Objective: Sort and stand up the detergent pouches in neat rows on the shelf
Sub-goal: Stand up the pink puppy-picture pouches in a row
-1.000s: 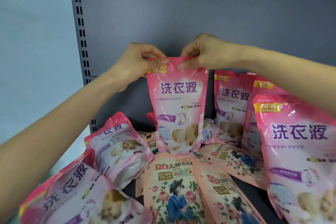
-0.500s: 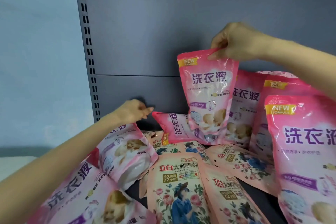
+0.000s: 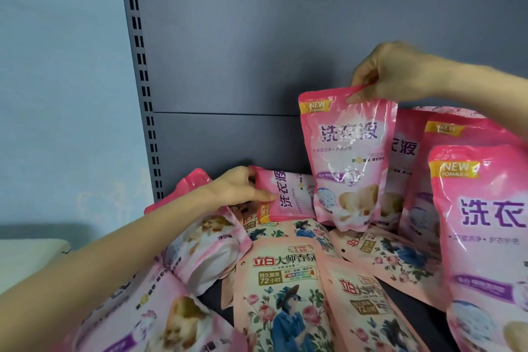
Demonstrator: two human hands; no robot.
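Soft, sloshy pouches, we judge; best taken by the top seal.
Our right hand (image 3: 391, 74) pinches the upright pouch (image 3: 348, 157), centre right; left hand (image 3: 240, 188) grips the lying pouch (image 3: 288, 194).

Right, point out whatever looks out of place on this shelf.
The peach floral pouches lie flat in a heap, not standing. A pink pouch lies on its side at the back, gripped by the left hand.

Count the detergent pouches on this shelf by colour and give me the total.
Pink pouches: 7, including the upright pink pouch in the right hand and the lying pink pouch in the left hand.
Peach floral pouches: at least 4; they overlap, so more may be hidden.
Total: at least 11.
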